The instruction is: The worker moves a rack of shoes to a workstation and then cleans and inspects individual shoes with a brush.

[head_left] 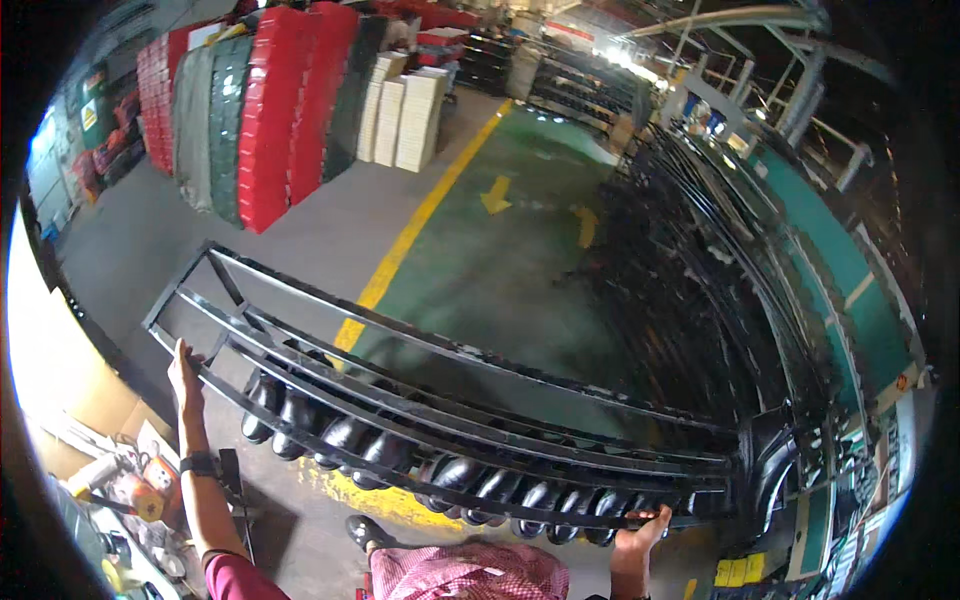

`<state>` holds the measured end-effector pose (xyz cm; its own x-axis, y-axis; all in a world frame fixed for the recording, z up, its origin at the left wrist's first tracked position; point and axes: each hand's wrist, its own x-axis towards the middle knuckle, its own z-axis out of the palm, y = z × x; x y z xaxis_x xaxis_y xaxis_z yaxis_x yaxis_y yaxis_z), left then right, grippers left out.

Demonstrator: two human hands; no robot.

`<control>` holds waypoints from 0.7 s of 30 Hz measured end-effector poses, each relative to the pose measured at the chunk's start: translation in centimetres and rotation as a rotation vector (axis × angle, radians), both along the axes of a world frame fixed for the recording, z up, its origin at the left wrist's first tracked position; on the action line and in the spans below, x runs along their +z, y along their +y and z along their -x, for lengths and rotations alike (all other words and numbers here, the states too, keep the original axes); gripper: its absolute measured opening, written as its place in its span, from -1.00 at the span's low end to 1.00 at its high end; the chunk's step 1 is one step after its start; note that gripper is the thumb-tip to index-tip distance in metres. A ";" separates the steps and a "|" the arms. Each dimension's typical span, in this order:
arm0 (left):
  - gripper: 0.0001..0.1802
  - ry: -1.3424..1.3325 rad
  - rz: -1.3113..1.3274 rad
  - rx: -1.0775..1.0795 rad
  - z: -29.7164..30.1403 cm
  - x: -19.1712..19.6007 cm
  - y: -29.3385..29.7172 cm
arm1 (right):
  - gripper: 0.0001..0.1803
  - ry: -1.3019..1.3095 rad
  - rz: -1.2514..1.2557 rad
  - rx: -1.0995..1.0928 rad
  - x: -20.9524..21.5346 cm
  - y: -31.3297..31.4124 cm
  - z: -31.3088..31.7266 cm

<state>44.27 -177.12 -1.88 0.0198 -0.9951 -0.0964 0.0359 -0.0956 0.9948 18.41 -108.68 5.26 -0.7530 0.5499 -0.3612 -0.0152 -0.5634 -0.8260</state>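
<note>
A long black metal rack [470,355] stretches across the view in front of me, made of several parallel bars. My left hand [184,372] is closed round its near bar close to the left end. Toward the right end, my right hand [643,532] grips the same near bar from below. Several shiny black rounded pieces [455,480], which look like shoes, sit in a row along the rack's near side. The rack's bars cover their upper parts. What bears the rack's weight cannot be made out.
Tall red stacks [270,120] and pale stacked boxes [415,120] stand at far left. A yellow line [410,235] borders a green floor lane [520,250]. Dark racks [690,270] line the right. Cluttered tools [150,485] lie at lower left; a yellow block [740,570] is lower right.
</note>
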 end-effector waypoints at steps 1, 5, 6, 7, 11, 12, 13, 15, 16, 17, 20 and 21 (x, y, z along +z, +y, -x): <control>-0.46 -0.003 -0.009 -0.019 -0.5 0.2 -1.1 | -0.77 -0.034 -0.007 0.007 0.2 -1.7 -0.1; -0.42 -0.140 -0.032 -0.040 -0.4 4.4 -4.3 | -0.65 0.021 0.076 0.110 0.5 -6.3 -0.9; -0.40 0.011 0.022 -0.014 -2.7 2.4 -7.3 | -0.65 -0.006 0.065 0.190 1.0 -8.8 -1.2; -0.39 -0.100 0.060 -0.052 -3.7 2.1 -8.8 | -0.65 -0.024 0.041 0.159 2.1 -11.9 -2.0; -0.39 0.422 -0.088 0.022 -2.6 0.1 -6.8 | -0.66 -0.022 0.008 0.071 1.4 -15.7 -1.6; -0.43 0.338 -0.103 0.083 -2.5 0.1 -4.8 | -0.65 0.022 0.031 0.131 0.1 -15.2 -1.3; -0.48 0.330 -0.122 0.075 -3.9 -1.4 -3.6 | -0.65 0.013 0.025 0.147 -0.5 -16.0 -1.3; -0.64 0.111 -0.095 0.026 -7.0 -7.9 0.6 | -0.64 0.025 0.080 0.248 -1.0 -17.8 -2.2; -0.68 0.133 -0.261 -0.043 -7.7 -9.0 2.8 | -0.65 0.026 0.020 0.255 0.0 -20.2 -3.4; -0.70 0.053 -0.406 -0.012 -9.4 -11.7 5.2 | -0.67 -0.008 0.051 0.304 -0.4 -20.5 -3.4; -0.73 -0.003 -0.654 -0.090 -14.8 -19.8 13.3 | -0.63 0.024 -0.027 0.337 0.2 -24.7 -5.2; -0.74 -0.067 -0.759 -0.084 -16.4 -21.2 15.8 | -0.63 0.044 0.022 0.479 -1.9 -22.8 -3.8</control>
<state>60.69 -161.34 -23.12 -0.0232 -0.6552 -0.7551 -0.0600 -0.7531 0.6552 22.17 -131.44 3.31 -0.9347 0.1303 -0.3307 0.2152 -0.5331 -0.8182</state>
